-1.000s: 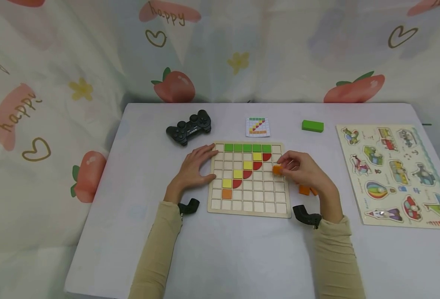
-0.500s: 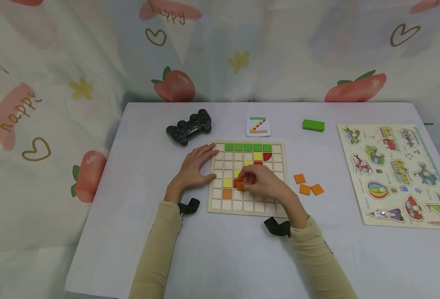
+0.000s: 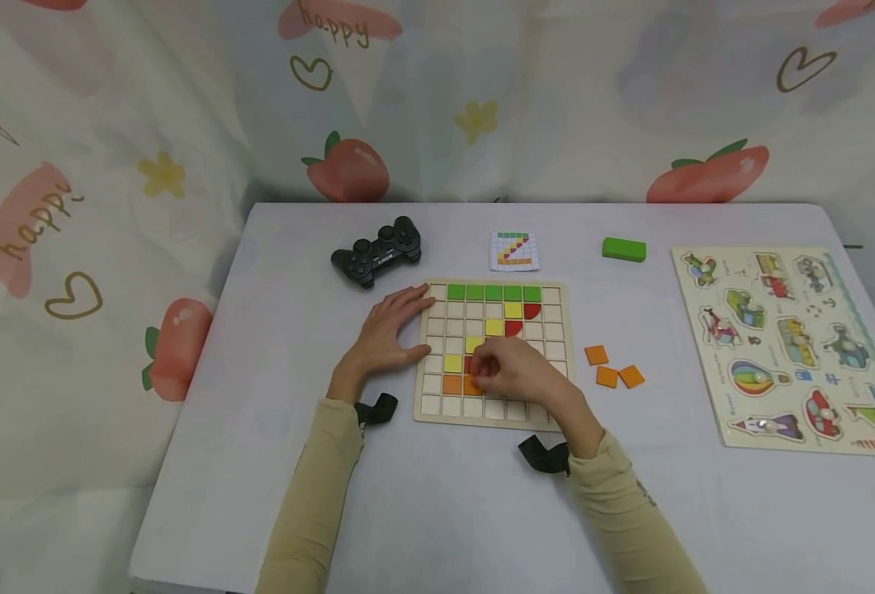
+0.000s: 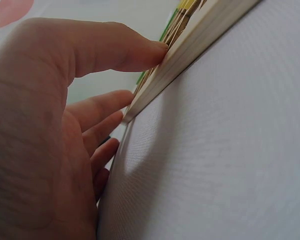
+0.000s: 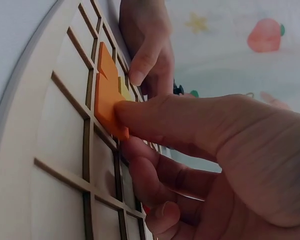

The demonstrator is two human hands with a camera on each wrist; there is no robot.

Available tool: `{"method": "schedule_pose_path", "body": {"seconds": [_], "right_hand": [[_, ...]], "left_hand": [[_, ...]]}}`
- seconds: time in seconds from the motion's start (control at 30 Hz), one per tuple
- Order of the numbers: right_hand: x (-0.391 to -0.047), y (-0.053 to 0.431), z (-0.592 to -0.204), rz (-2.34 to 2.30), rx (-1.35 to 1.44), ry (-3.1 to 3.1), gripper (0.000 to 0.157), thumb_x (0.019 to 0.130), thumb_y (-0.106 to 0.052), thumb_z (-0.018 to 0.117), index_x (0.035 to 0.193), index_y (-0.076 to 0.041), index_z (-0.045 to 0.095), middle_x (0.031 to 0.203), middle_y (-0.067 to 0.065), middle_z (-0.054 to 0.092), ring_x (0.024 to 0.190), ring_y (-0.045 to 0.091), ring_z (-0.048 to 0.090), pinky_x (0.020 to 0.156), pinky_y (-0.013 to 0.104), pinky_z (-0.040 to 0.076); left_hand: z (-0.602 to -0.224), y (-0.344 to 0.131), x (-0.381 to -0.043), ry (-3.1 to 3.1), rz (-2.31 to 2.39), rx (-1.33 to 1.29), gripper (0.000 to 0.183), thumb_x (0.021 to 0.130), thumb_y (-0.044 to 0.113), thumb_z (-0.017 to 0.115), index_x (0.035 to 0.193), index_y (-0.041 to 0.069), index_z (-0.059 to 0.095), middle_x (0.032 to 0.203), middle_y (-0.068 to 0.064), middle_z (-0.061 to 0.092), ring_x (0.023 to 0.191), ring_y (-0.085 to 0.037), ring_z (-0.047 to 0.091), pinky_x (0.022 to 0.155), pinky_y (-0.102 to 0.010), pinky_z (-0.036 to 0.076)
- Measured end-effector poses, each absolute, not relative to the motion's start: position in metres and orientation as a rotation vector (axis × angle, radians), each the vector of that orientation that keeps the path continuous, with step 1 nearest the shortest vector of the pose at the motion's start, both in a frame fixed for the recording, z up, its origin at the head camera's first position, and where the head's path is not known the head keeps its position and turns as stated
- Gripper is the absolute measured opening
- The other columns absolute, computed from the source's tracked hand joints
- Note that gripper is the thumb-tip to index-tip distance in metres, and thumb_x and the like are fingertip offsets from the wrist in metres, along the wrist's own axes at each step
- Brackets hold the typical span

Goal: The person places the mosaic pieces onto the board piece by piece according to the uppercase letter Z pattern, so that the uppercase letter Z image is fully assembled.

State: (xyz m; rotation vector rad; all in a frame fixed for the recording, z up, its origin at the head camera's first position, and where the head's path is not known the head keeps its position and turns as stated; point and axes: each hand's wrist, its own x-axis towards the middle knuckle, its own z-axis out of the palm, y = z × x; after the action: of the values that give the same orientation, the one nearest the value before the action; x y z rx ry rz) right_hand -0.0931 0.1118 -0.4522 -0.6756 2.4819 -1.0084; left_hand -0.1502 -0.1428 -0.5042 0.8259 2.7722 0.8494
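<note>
A wooden grid board point(image 3: 452, 422) lies on the table with green, yellow, red and orange pieces in its cells. My left hand point(image 3: 384, 334) rests at the board's left edge, fingers spread; in the left wrist view, the thumb point(image 4: 135, 52) touches the rim. My right hand point(image 3: 522, 371) is over the lower middle of the grid and pinches an orange square tile point(image 5: 107, 102). That tile sits slightly tilted at a cell beside another orange tile point(image 3: 451, 385). The right hand partly covers the red pieces and cells behind it.
Three loose orange tiles point(image 3: 607, 377) lie right of the board. Behind it are a small pattern card point(image 3: 514, 252), a green block point(image 3: 624, 250) and a black game controller point(image 3: 378, 252). A picture puzzle board point(image 3: 794, 355) lies at the far right.
My right hand has carried the orange tile leftward from the board's right edge, then down to the cell beside the other orange tile. The left hand has stayed in place.
</note>
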Motion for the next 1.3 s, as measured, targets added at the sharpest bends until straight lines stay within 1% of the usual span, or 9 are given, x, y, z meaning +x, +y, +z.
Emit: {"method": "schedule_pose_path", "body": {"seconds": [0.17,0.4,0.5,0.63,0.8,0.93,1.1,1.3], "right_hand": [[-0.093,0.111,-0.452,-0.997,-0.729,2.495,0.009,0.083,-0.008,0.075,0.078,-0.011,0.068,0.073,-0.004,0.058,0.069,0.011,0.053,0.062,0.027,0.048],[-0.097,0.126,-0.444,-1.006,-0.616,2.521,0.006,0.088,-0.015,0.072,0.083,-0.011,0.071,0.076,-0.004,0.063,0.071,0.014,0.055,0.065,0.029,0.048],[-0.101,0.145,-0.439,-1.029,-0.557,2.550,0.008,0.089,-0.015,0.072,0.085,-0.008,0.070,0.078,-0.001,0.063,0.074,0.017,0.056,0.067,0.031,0.048],[-0.106,0.180,-0.431,-1.021,-0.399,2.590,0.010,0.088,-0.012,0.071,0.091,-0.003,0.069,0.085,0.007,0.064,0.079,0.023,0.058,0.069,0.033,0.048],[-0.105,0.227,-0.428,-0.950,-0.165,2.609,0.021,0.087,-0.011,0.072,0.102,0.002,0.067,0.095,0.016,0.063,0.083,0.027,0.059,0.067,0.032,0.050],[-0.102,0.254,-0.431,-0.914,-0.065,2.569,0.029,0.083,-0.013,0.075,0.105,0.003,0.066,0.098,0.018,0.061,0.081,0.027,0.058,0.064,0.031,0.050],[-0.103,0.263,-0.435,-0.915,-0.020,2.521,0.029,0.082,-0.014,0.076,0.103,0.004,0.068,0.093,0.014,0.062,0.078,0.025,0.055,0.063,0.031,0.049],[-0.105,0.253,-0.436,-0.927,-0.066,2.489,0.022,0.080,-0.013,0.079,0.089,0.000,0.064,0.081,0.008,0.060,0.071,0.023,0.053,0.059,0.031,0.047]], "left_hand": [[-0.504,-0.144,-0.150,2.773,0.854,0.819,0.078,0.079,0.046,0.063,0.149,0.017,0.045,0.161,0.000,0.028,0.147,-0.023,0.022,0.114,-0.051,0.023],[-0.504,-0.144,-0.150,2.773,0.865,0.821,0.078,0.079,0.046,0.063,0.149,0.017,0.045,0.161,0.000,0.028,0.147,-0.023,0.022,0.114,-0.051,0.023],[-0.505,-0.144,-0.150,2.780,0.856,0.825,0.078,0.079,0.047,0.062,0.149,0.017,0.045,0.161,0.000,0.028,0.146,-0.023,0.023,0.114,-0.050,0.024],[-0.506,-0.144,-0.150,2.781,0.860,0.830,0.078,0.079,0.047,0.063,0.149,0.017,0.045,0.161,0.001,0.028,0.146,-0.023,0.023,0.114,-0.049,0.024],[-0.506,-0.143,-0.150,2.780,0.864,0.832,0.078,0.079,0.047,0.063,0.149,0.018,0.045,0.161,0.001,0.029,0.146,-0.022,0.023,0.114,-0.049,0.024],[-0.507,-0.142,-0.151,2.779,0.846,0.828,0.078,0.079,0.048,0.062,0.149,0.018,0.044,0.161,0.001,0.028,0.146,-0.022,0.022,0.114,-0.049,0.023],[-0.506,-0.142,-0.151,2.783,0.839,0.828,0.079,0.079,0.048,0.062,0.149,0.018,0.044,0.161,0.002,0.027,0.147,-0.022,0.022,0.114,-0.048,0.023],[-0.507,-0.142,-0.151,2.785,0.846,0.829,0.078,0.079,0.047,0.063,0.149,0.018,0.044,0.161,0.001,0.028,0.146,-0.022,0.023,0.114,-0.049,0.024]]}}
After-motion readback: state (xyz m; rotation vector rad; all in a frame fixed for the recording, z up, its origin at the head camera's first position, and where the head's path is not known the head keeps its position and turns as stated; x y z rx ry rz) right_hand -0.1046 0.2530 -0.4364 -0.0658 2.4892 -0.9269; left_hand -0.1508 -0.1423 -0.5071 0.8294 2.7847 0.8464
